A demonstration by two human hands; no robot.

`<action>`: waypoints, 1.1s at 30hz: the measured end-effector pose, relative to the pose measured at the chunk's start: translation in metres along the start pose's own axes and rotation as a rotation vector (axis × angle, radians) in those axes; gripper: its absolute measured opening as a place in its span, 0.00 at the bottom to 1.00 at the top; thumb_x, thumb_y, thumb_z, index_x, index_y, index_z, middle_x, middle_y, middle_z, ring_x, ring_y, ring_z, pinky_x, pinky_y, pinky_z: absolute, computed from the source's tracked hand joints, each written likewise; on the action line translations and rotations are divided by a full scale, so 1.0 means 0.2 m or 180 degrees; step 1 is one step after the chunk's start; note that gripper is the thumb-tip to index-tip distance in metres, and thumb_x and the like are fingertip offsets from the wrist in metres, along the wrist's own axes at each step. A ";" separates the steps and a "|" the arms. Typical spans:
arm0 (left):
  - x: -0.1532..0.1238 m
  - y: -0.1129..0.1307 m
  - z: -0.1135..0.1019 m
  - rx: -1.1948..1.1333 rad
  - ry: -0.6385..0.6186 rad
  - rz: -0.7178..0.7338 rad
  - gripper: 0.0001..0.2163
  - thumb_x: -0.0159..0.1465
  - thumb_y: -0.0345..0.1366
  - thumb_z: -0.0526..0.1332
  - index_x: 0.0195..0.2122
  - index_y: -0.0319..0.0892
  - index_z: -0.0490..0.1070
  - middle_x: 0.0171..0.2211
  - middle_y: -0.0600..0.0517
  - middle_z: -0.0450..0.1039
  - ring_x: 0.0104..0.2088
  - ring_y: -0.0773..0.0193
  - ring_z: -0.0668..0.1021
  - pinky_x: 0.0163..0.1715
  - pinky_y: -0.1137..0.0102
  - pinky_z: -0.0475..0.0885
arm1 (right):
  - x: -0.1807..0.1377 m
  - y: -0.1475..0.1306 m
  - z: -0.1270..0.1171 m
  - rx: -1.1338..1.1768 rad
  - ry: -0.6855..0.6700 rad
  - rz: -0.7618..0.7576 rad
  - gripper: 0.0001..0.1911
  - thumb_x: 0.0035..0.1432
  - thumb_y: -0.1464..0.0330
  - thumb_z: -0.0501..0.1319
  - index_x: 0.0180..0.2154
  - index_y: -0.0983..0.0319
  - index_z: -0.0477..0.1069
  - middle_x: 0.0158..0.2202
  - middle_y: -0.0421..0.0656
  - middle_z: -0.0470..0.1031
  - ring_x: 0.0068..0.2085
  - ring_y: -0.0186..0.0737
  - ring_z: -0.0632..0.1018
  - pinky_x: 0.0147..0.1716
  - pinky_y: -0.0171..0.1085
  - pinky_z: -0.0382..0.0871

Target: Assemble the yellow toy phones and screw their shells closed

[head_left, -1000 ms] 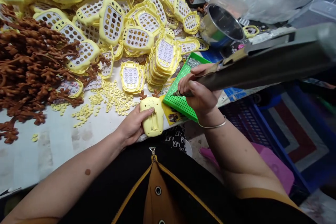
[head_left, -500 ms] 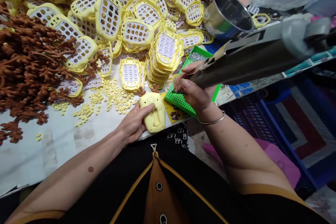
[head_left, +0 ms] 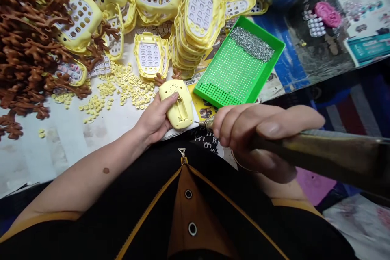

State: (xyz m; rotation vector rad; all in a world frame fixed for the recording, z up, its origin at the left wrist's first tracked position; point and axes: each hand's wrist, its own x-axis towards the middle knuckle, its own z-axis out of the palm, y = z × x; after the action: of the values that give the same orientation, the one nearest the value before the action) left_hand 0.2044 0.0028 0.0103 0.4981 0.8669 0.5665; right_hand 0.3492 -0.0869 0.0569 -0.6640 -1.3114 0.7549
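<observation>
White bench (head_left: 61,146) crowded with yellow plastic parts runs across the view. At its near edge, right by the person's body, lies the toy phone (head_left: 178,105). It rests face down with its back and open battery slot turned up, likely so that side can be got at. The left hand (head_left: 154,120) has its grip closed round the toy's left side, one finger laid across the top, pinning it flat to the bench so it cannot slide. The right hand (head_left: 252,130) is clenched round a long screwdriver (head_left: 329,154), fingers bunched close to the tip, probably for control. The tip points at the toy's near right corner, just beside it; I cannot tell whether it touches. Beyond the right hand a green tray (head_left: 234,77) sits close to the bench's near edge, with screws (head_left: 252,44) heaped along its far wall, seemingly kept within easy reach of that hand. Left of the toy, small yellow buttons (head_left: 128,89) lie scattered. Farther back stand stacked yellow shells (head_left: 198,16), and brown antlers (head_left: 27,48) pile up toward the far left corner.
</observation>
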 end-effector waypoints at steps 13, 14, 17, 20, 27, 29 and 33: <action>0.01 -0.03 -0.01 0.0035 -0.0033 0.0058 0.22 0.58 0.34 0.66 0.53 0.45 0.63 0.43 0.49 0.77 0.44 0.55 0.79 0.49 0.54 0.72 | 0.01 0.11 0.07 0.0073 -0.0049 0.0148 0.05 0.51 0.71 0.65 0.29 0.59 0.69 0.18 0.33 0.67 0.18 0.30 0.69 0.19 0.32 0.67; 0.01 -0.03 -0.01 0.0034 -0.0038 0.0057 0.21 0.58 0.34 0.66 0.52 0.44 0.63 0.43 0.48 0.77 0.44 0.55 0.79 0.48 0.54 0.72 | 0.01 0.12 0.08 0.0071 -0.0082 0.0159 0.06 0.51 0.71 0.65 0.28 0.59 0.68 0.18 0.33 0.67 0.18 0.30 0.69 0.18 0.32 0.66; 0.00 -0.03 -0.02 0.0168 -0.0084 0.0034 0.21 0.56 0.34 0.67 0.50 0.43 0.65 0.43 0.48 0.77 0.43 0.55 0.79 0.47 0.56 0.73 | 0.01 0.13 0.09 0.0098 -0.0109 0.0184 0.08 0.52 0.71 0.65 0.26 0.59 0.66 0.17 0.33 0.66 0.18 0.29 0.69 0.19 0.31 0.66; -0.01 -0.03 -0.02 0.0401 -0.0115 -0.0048 0.23 0.51 0.28 0.69 0.48 0.42 0.65 0.41 0.48 0.77 0.41 0.56 0.79 0.45 0.57 0.74 | 0.01 0.12 0.08 0.0191 -0.0086 0.0202 0.07 0.53 0.69 0.64 0.27 0.59 0.66 0.17 0.33 0.66 0.18 0.29 0.70 0.19 0.32 0.67; -0.01 0.00 -0.01 0.0264 0.0051 -0.0120 0.26 0.51 0.25 0.68 0.50 0.43 0.64 0.45 0.46 0.76 0.43 0.53 0.79 0.43 0.54 0.76 | 0.14 0.03 -0.04 0.0082 0.0080 0.0066 0.03 0.55 0.66 0.63 0.34 0.55 0.70 0.16 0.32 0.64 0.16 0.30 0.68 0.19 0.34 0.69; 0.00 0.00 -0.01 0.0242 0.0032 -0.0176 0.27 0.51 0.25 0.69 0.51 0.43 0.64 0.46 0.46 0.75 0.44 0.52 0.79 0.43 0.53 0.76 | 0.21 0.09 -0.10 -0.0131 0.0408 -0.0031 0.06 0.51 0.66 0.66 0.32 0.52 0.71 0.17 0.33 0.64 0.17 0.32 0.68 0.19 0.36 0.69; 0.00 0.01 -0.02 0.0200 0.0025 -0.0237 0.29 0.51 0.26 0.69 0.53 0.44 0.63 0.47 0.45 0.75 0.45 0.51 0.78 0.44 0.50 0.75 | 0.29 0.28 -0.19 -0.0486 0.0935 -0.0256 0.09 0.48 0.63 0.68 0.33 0.52 0.71 0.17 0.32 0.62 0.16 0.31 0.66 0.14 0.34 0.62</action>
State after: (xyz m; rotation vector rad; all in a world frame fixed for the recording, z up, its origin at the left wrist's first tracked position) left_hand 0.1999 0.0046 0.0091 0.5188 0.9094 0.4744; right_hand 0.3853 -0.0069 0.0425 -0.8069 -1.1245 0.4739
